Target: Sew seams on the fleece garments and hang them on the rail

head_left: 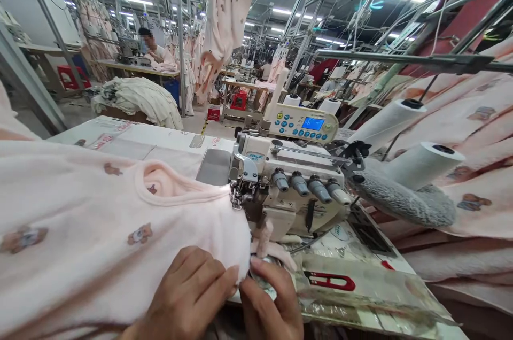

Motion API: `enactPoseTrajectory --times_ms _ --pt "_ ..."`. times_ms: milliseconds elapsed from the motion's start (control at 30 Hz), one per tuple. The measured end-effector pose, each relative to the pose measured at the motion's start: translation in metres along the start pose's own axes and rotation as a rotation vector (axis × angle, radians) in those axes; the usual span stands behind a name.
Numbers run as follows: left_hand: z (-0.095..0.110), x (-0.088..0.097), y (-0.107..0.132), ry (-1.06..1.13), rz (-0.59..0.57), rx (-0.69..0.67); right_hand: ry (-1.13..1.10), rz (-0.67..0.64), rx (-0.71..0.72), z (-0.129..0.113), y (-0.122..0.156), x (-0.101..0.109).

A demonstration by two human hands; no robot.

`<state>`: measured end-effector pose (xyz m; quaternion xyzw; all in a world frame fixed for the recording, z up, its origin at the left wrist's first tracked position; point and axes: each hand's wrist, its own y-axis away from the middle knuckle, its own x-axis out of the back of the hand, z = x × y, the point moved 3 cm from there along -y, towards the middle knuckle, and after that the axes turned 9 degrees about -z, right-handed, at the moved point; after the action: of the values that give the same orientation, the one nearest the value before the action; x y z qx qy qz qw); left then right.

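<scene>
A pale pink fleece garment [100, 211] with bear prints and a round neckline is spread over the table on the left. Its shoulder edge runs up to the needle area of a white overlock sewing machine [288, 190]. My left hand [188, 292] lies over the front of the garment, fingers closed on the edge of the fabric. Close beside it, my right hand [272, 294] pinches the same edge between thumb and index finger. Both hands are just in front of the machine's presser foot. The lower fingers of my right hand are partly out of frame.
Red thread snips [331, 281] lie on the table's right side. White thread cones [425, 163] stand behind the machine beside a grey fluffy roll [404, 201]. Pink printed fabric [473, 201] hangs at right. A fabric pile [138, 99] and a seated person [150, 51] are farther back.
</scene>
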<state>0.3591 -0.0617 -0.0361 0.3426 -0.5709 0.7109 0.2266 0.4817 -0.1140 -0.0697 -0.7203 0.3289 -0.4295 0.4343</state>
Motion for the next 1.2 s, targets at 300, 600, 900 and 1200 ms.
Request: enactPoseTrajectory --times_ms 300,600,900,1200 --pt "-0.034 0.020 -0.042 0.261 -0.162 0.265 -0.079 -0.156 0.141 -0.004 -0.018 0.004" --pt "-0.112 -0.014 -0.075 0.077 -0.374 0.416 -0.040 0.024 0.048 -0.010 0.007 -0.008" --pt "-0.129 -0.016 -0.081 0.060 -0.383 0.336 -0.021 -0.068 0.061 -0.002 -0.008 -0.005" --pt "-0.157 -0.029 -0.102 0.025 -0.386 0.316 -0.018 -0.180 0.072 0.022 -0.015 -0.018"
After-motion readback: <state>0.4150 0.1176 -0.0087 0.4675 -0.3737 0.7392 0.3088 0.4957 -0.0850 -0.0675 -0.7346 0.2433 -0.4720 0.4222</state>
